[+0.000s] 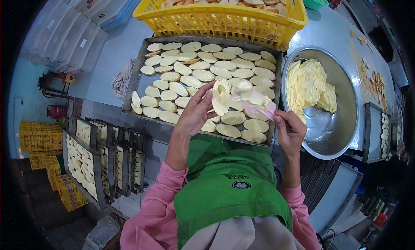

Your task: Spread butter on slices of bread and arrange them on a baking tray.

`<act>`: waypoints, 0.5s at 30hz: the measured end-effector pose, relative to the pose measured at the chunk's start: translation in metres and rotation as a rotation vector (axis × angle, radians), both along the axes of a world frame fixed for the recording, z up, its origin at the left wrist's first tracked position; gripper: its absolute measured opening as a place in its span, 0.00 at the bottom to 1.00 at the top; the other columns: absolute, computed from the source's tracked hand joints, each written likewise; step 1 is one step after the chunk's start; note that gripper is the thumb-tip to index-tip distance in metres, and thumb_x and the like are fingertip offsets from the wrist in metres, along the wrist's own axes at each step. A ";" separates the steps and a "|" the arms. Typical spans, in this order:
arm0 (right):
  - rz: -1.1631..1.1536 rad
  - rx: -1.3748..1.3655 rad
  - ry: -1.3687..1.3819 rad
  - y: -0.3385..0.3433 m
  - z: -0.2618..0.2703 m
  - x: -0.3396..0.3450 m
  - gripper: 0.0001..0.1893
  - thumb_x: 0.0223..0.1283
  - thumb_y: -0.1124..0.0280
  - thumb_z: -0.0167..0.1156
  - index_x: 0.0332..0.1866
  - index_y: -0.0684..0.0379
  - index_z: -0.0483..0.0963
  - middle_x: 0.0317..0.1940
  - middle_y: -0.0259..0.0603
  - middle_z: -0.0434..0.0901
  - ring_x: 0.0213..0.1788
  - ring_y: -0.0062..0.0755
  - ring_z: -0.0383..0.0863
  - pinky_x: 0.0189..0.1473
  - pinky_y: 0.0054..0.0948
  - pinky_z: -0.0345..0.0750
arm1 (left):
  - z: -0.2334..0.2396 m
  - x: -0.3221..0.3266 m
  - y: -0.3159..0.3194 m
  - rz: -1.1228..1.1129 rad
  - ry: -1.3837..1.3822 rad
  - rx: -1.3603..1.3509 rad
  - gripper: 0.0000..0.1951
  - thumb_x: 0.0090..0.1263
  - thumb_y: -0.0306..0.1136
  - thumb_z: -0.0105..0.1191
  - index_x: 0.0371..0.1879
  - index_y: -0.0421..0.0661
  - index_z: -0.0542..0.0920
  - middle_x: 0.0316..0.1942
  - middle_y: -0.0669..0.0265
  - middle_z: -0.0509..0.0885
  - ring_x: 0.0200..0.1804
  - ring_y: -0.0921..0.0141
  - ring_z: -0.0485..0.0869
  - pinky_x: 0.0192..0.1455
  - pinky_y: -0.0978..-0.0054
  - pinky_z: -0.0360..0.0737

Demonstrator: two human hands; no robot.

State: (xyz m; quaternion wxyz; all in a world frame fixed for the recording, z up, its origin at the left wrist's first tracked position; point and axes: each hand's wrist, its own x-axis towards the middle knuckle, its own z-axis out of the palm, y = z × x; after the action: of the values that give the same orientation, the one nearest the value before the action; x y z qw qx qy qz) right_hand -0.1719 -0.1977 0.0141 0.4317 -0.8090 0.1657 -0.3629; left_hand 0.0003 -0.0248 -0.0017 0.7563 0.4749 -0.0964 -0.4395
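Note:
Held up over the baking tray, an oval bread slice (221, 99) with cream on its face is pinched in my left hand (197, 110). My right hand (290, 130) grips a pink plastic spatula (264, 107) by its end; pale cream sits on the blade, close beside the slice. Below both hands lies the metal baking tray (133, 84), with rows of oval bread slices (203, 75) that look coated. To the right stands a large steel bowl (348, 120) holding a mound of pale yellow cream (309, 84).
A yellow plastic crate (214, 20) full of bread slices stands behind the tray. A cloth (123, 78) lies left of it. Racked trays of slices (82, 169) stand at the lower left, clear plastic boxes (61, 33) at the upper left. Another tray (373, 133) sits far right.

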 end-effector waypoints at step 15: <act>-0.132 0.157 0.063 0.010 -0.029 0.005 0.05 0.46 0.79 0.62 0.31 0.64 0.77 0.19 0.35 0.72 0.19 0.20 0.68 0.20 0.18 0.61 | 0.001 -0.004 0.016 -0.075 0.104 -0.241 0.26 0.69 0.35 0.43 0.64 0.50 0.52 0.54 0.65 0.69 0.48 0.71 0.78 0.46 0.72 0.80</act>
State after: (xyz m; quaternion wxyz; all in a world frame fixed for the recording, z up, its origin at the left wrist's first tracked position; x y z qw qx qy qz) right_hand -0.1666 -0.1880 -0.0151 0.4636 -0.7709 0.2601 -0.3508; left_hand -0.0038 -0.0086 -0.0003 0.7948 0.3533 -0.1269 -0.4767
